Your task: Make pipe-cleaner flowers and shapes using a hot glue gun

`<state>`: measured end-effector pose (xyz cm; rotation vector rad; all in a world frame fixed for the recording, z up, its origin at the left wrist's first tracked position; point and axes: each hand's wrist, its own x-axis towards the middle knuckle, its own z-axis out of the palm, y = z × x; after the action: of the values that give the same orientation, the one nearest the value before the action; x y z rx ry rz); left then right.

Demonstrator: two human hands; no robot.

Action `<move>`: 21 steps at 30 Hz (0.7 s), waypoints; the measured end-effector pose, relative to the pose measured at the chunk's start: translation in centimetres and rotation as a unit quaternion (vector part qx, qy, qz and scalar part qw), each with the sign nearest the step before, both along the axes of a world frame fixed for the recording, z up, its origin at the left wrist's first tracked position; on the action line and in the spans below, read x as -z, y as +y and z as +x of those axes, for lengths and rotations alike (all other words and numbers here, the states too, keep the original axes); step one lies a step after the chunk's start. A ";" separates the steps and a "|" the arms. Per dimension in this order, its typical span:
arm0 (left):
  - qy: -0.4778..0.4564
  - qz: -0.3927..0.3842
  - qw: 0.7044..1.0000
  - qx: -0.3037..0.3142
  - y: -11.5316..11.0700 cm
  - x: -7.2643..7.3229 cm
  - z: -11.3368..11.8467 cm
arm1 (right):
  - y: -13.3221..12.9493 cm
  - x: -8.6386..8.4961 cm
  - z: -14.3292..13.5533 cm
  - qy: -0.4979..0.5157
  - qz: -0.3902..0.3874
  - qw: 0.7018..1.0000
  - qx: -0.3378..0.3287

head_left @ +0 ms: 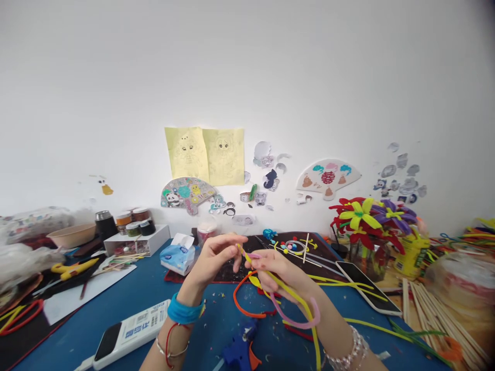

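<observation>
My left hand (214, 257) is raised over the middle of the table, thumb and fingertips closed at the upper end of a yellow pipe cleaner (297, 298). Just right of it, my right hand (276, 268) pinches that yellow stem together with a pink pipe cleaner (292, 323). Near the fingertips the two colours appear wound round each other. The pink one curls in a loop below my right hand, while the yellow one hangs past my right wrist. Beneath the hands lie an orange pipe cleaner (236, 301) and a blue glue gun (238, 350).
On the left are a power bank (131, 332), a tissue pack (178, 257) and a yellow glue gun (73, 269). To the right, a phone (369, 288) lies by pipe-cleaner flowers (361, 216) and wooden sticks (441, 319). A white wall (247, 62) stands behind the table.
</observation>
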<state>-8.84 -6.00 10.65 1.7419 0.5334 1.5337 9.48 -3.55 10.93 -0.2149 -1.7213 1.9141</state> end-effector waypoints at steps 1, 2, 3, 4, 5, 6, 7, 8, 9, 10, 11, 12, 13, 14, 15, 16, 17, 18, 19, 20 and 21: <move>0.000 0.004 1.000 0.011 -0.1 -0.1 -0.1 | -0.2 0.0 -0.1 0.005 -0.028 0.999 -0.018; -0.003 0.011 1.000 0.023 -0.3 -0.1 -0.2 | -0.3 0.1 -0.2 0.009 -0.052 0.998 -0.034; -0.008 0.019 0.999 0.035 -0.3 -0.2 -0.2 | -0.4 0.1 -0.3 0.010 -0.071 0.996 -0.053; -0.013 0.026 0.998 0.046 -0.4 -0.3 -0.3 | -0.4 0.2 -0.4 0.012 -0.088 0.993 -0.073; -0.016 0.030 0.998 0.055 -0.4 -0.3 -0.3 | -0.4 0.3 -0.4 0.014 -0.103 0.990 -0.093; -0.017 0.031 0.997 0.063 -0.4 -0.4 -0.4 | -0.4 0.4 -0.5 0.014 -0.115 0.987 -0.110; -0.015 0.030 0.997 0.069 -0.4 -0.4 -0.4 | -0.4 0.5 -0.6 0.015 -0.125 0.984 -0.125; -0.011 0.026 0.997 0.074 -0.4 -0.5 -0.4 | -0.4 0.6 -0.7 0.019 -0.133 0.982 -0.135; -0.004 0.019 0.997 0.080 -0.4 -0.6 -0.4 | -0.5 0.7 -0.8 0.025 -0.140 0.979 -0.143; 0.001 0.012 0.996 0.086 -0.5 -0.6 -0.3 | -0.6 0.9 -0.9 0.029 -0.146 0.977 -0.149; 0.003 0.007 0.996 0.093 -0.6 -0.7 -0.3 | -0.8 0.9 -1.0 0.032 -0.151 0.976 -0.155; 0.003 0.003 0.995 0.099 -0.7 -0.8 -0.3 | -1.1 1.0 -1.0 0.033 -0.155 0.974 -0.160; 0.004 0.001 0.995 0.105 -0.8 -0.8 -0.3 | -1.4 1.0 -1.0 0.031 -0.157 0.973 -0.168; 0.005 0.003 0.994 0.109 -0.9 -0.9 -0.3 | -1.7 0.9 -1.0 0.028 -0.157 0.971 -0.178; 0.009 0.007 0.994 0.108 -1.1 -1.0 -0.4 | -2.0 0.9 -1.0 0.024 -0.154 0.970 -0.187; 0.016 0.012 0.995 0.102 -1.3 -1.1 -0.4 | -2.2 0.8 -1.0 0.020 -0.149 0.969 -0.194; 0.025 0.019 0.995 0.090 -1.4 -1.2 -0.5 | -2.4 0.8 -1.0 0.017 -0.143 0.970 -0.198; 0.035 0.026 0.996 0.072 -1.6 -1.4 -0.5 | -2.5 0.8 -1.0 0.012 -0.135 0.971 -0.197; 0.044 0.031 0.997 0.053 -1.8 -1.5 -0.6 | -2.5 0.8 -1.0 0.008 -0.125 0.974 -0.187; 0.054 0.033 0.998 0.031 -2.0 -1.7 -0.6 | -2.4 0.8 -1.0 0.006 -0.113 0.979 -0.170; 0.062 0.036 0.997 0.008 -2.3 -1.9 -0.6 | -2.3 0.8 -1.1 0.006 -0.098 0.984 -0.148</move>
<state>-9.40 -8.26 12.55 1.9021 0.5297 1.4560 8.42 -5.89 10.10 -0.0185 -1.6280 2.2979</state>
